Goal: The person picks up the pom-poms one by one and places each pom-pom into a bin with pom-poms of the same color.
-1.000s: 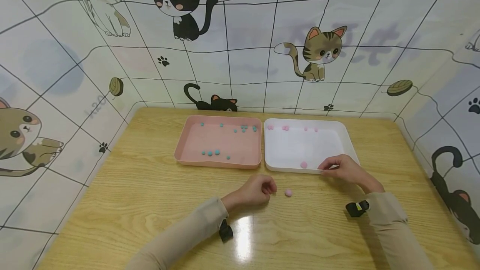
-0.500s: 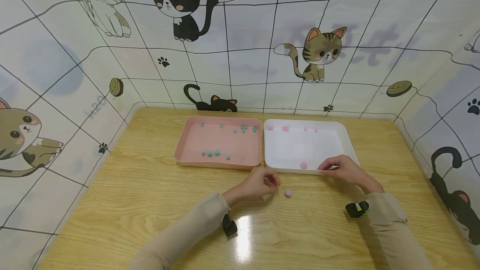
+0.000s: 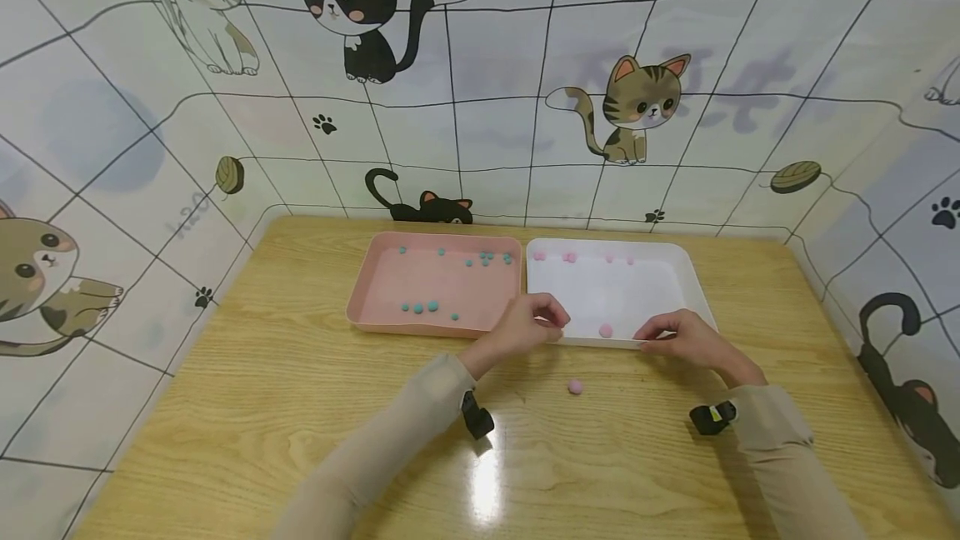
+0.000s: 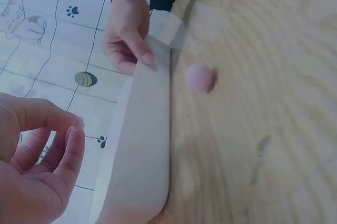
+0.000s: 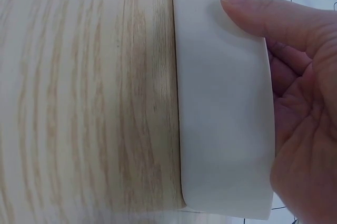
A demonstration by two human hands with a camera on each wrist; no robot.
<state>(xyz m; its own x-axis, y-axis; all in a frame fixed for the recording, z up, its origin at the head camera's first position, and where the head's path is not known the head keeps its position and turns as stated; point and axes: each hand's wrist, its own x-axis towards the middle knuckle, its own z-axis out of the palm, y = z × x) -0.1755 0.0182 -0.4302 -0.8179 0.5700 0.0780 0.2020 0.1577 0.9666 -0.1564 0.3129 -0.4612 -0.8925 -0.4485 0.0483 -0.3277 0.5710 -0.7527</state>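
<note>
My left hand (image 3: 525, 325) hovers over the near left corner of the white tray (image 3: 637, 290), thumb and forefinger tips together. In the left wrist view the fingers of the left hand (image 4: 42, 155) are curled and nothing shows between the fingertips. My right hand (image 3: 678, 342) grips the tray's front wall, thumb (image 5: 245, 16) outside and fingers behind it. A larger pink ball (image 3: 605, 331) lies inside the tray near the front, with several smaller pink pieces (image 3: 570, 257) along the back. Another pink ball (image 3: 575, 387) sits on the table in front of the tray.
A pink tray (image 3: 360, 307) stands left of the white one, their sides nearly meeting. Several teal balls (image 3: 432, 306) of different sizes lie in it. Behind the wooden table (image 3: 262, 340) rises a cat-patterned backdrop (image 3: 495, 65), with sides at left and right.
My left hand has moved forward and slightly right, from beside the loose pink ball to the white tray's front edge. My right hand keeps its hold. The balls stay in place.
</note>
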